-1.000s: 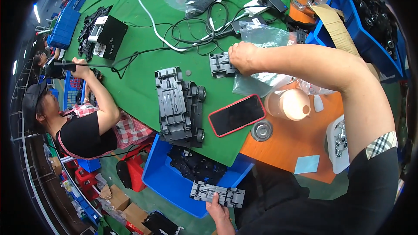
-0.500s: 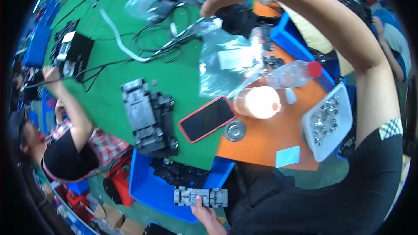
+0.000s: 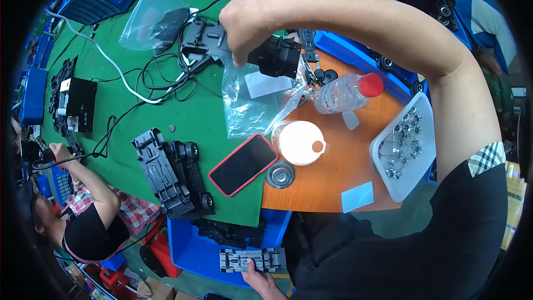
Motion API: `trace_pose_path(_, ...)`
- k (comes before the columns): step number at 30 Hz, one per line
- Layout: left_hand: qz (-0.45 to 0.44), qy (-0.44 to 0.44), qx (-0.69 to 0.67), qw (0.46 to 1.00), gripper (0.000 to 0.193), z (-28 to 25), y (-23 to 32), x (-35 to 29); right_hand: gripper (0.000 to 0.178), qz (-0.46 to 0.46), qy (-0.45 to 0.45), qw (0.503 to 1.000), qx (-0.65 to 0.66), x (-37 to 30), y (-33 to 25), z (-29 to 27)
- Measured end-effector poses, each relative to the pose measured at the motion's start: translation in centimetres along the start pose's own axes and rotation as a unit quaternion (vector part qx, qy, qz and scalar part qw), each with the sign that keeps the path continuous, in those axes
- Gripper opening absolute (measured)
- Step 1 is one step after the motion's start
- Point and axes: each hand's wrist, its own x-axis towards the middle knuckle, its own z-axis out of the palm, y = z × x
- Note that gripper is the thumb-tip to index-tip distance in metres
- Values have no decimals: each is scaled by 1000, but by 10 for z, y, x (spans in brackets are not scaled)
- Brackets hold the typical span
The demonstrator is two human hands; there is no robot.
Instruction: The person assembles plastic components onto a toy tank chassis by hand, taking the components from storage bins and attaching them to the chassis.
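Chassis plate (image 3: pixel 269 260) gripped in my left hand (image 3: pixel 259 281), grey part (image 3: pixel 206 39) in my right hand (image 3: pixel 244 25); black box (image 3: pixel 83 105), lettering illegible.

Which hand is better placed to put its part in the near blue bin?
Likely the left hand: its gray plate is by that blue bin; the right hand is out over the table.

Workshop, green-covered worktable (image 3: pixel 125 103), blue parts bin (image 3: pixel 191 255), tray of metal parts (image 3: pixel 420 158)

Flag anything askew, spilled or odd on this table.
Only the black cables: they lie in loose, crossing loops on the green cloth, so they look untidy. I see no spill or obvious damage.
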Motion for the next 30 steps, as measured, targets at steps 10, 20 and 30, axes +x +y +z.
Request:
trace_pose_path(10,-10,18,2,1000,36,25,11,-19,32,-100,-83,991,-28,31,-23,31)
trace_pose_path(20,-18,31,-61,998,32,19,-12,-7,44,-93,-122,986,-71,30,-41,61)
trace_pose_path(30,-34,55,-87,994,29,17,-25,-9,75,-76,-101,989,-71,42,-58,69)
